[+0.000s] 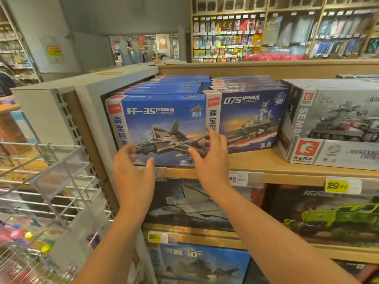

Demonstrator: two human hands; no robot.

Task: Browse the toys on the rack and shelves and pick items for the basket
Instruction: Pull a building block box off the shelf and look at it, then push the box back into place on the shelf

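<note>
The blue jet box (162,128) is stood at the front of the wooden shelf (287,173); the left hand (131,173) and right hand (211,158) are spread open at its lower corners. Both side edges should be gripped evenly and the box drawn straight out

Both hands (133,173) (211,158) raised, fingers (150,167) spread

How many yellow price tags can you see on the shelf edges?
2: one yellow price tag on the upper shelf edge at right, another on the lower edge by the left forearm. Others may be hidden.
</note>
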